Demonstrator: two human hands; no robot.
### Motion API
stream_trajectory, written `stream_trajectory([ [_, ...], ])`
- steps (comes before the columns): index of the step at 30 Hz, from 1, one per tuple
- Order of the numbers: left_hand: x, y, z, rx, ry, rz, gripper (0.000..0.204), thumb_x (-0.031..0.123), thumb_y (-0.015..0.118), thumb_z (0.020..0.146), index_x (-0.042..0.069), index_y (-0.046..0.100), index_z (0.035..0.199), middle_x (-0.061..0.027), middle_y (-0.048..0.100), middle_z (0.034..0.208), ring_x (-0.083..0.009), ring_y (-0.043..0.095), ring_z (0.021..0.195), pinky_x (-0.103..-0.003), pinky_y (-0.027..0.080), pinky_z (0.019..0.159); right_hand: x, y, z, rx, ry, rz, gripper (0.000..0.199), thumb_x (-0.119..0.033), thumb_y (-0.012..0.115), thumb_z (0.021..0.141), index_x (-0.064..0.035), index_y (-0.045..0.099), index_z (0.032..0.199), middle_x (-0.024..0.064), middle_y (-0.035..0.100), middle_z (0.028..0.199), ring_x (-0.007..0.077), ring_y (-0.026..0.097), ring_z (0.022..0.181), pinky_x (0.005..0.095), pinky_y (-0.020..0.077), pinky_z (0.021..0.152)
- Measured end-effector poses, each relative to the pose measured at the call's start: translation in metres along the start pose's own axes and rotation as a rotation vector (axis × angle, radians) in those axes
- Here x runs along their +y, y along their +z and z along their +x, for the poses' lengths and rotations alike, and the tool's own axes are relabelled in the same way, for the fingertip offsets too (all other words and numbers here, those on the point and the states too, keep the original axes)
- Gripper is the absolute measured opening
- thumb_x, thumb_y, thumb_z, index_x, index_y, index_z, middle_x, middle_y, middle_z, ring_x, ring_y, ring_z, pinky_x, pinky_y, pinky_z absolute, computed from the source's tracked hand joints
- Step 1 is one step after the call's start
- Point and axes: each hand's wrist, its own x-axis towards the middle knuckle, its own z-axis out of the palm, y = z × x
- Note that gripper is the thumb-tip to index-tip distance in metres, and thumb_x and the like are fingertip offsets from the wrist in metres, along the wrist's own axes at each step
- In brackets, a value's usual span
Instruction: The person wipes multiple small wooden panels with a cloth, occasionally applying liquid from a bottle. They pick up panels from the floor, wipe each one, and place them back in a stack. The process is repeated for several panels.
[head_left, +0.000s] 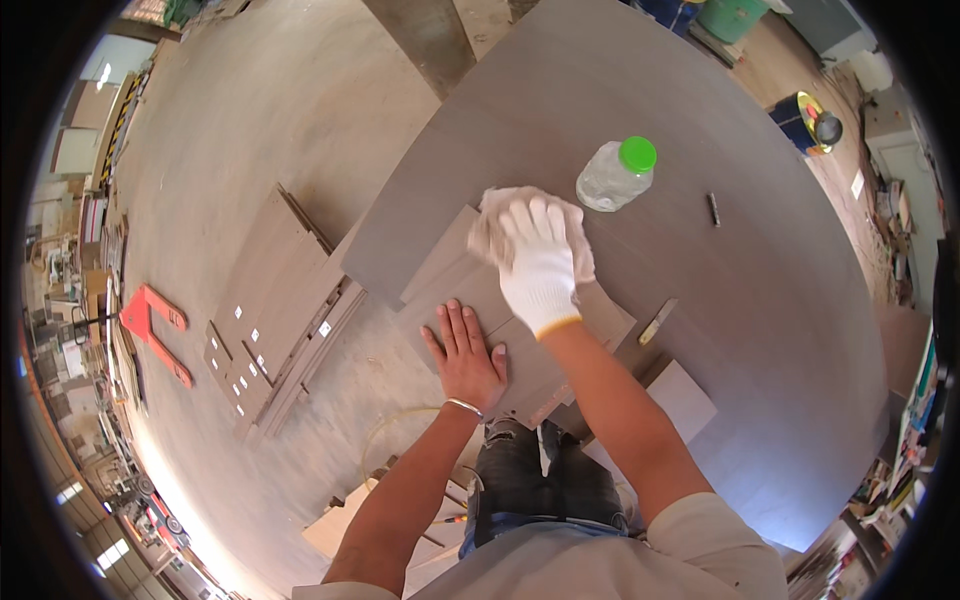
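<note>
My left hand (468, 362) is bare and lies flat, fingers apart, on a grey-brown board (520, 362) at the near edge of the table. A white knitted glove covers my right hand (541, 262), which presses a crumpled beige rag (488, 232) onto the far part of the board. Beyond the rag stands a clear plastic jar (608, 182) with a bright green lid. A slim, pale-handled tool (657, 322), perhaps a utility knife, rests to the right of the board. My right palm and the rag's underside are hidden.
The large grey table (780, 330) carries a small dark pen-like stick (713, 210) and a light board piece (686, 402). Stacked brown panels (285, 310) with white labels are at left, beside a red pallet jack (152, 318). A dark drum (798, 122) stands beyond the far right edge.
</note>
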Motion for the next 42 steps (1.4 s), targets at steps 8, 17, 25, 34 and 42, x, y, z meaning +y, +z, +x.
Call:
stream_trajectory([
  [8,-0.003,-0.001,-0.005,-0.011,0.020,0.006,0.081,0.032,0.051,0.097,-0.013,0.027,0.160,-0.0325,0.017,0.171,-0.0492,0.008,0.161,-0.067,-0.002,0.126,0.002,-0.033,-0.086,-0.080,0.200,-0.014,0.044,-0.019,0.070,0.084,-0.0081,0.063,0.127,0.0124,0.054,0.139,0.0373,0.044,0.134,0.0492,0.0307,0.119],
  [17,-0.005,0.000,-0.009,0.012,0.044,0.041,0.076,0.029,0.050,0.099,-0.007,0.029,0.161,-0.0335,0.016,0.171,-0.0502,0.009,0.160,-0.068,-0.001,0.126,0.012,-0.042,-0.121,-0.151,0.343,-0.013,0.052,-0.018,0.072,0.079,-0.0088,0.060,0.129,0.0107,0.054,0.140,0.0381,0.044,0.134,0.0526,0.0306,0.118],
  [25,-0.003,-0.001,0.000,0.040,0.038,0.064,0.075,0.029,0.049,0.100,-0.008,0.028,0.161,-0.0334,0.016,0.171,-0.0501,0.009,0.160,-0.067,-0.001,0.127,0.019,-0.042,-0.135,-0.045,0.340,-0.058,0.044,-0.020,0.071,0.077,-0.0079,0.064,0.120,0.0115,0.059,0.131,0.0376,0.048,0.131,0.0521,0.0314,0.117],
  [34,-0.003,0.004,0.000,-0.041,0.071,0.226,0.081,0.035,0.049,0.100,-0.006,0.023,0.164,-0.0320,0.011,0.173,-0.0490,0.005,0.161,-0.068,-0.003,0.126,-0.044,-0.016,-0.160,-0.039,0.065,0.373,0.041,-0.016,0.070,0.080,-0.0087,0.070,0.120,0.0087,0.065,0.134,0.0349,0.052,0.137,0.0494,0.0409,0.115],
  [42,-0.010,0.015,0.002,0.066,0.083,0.133,0.077,0.035,0.045,0.102,-0.007,0.023,0.163,-0.0315,0.014,0.172,-0.0488,0.007,0.161,-0.065,0.000,0.127,-0.029,-0.031,-0.194,-0.160,0.357,0.227,0.049,-0.016,0.074,0.069,-0.0111,0.066,0.117,0.0090,0.059,0.127,0.0335,0.050,0.126,0.0483,0.0391,0.109],
])
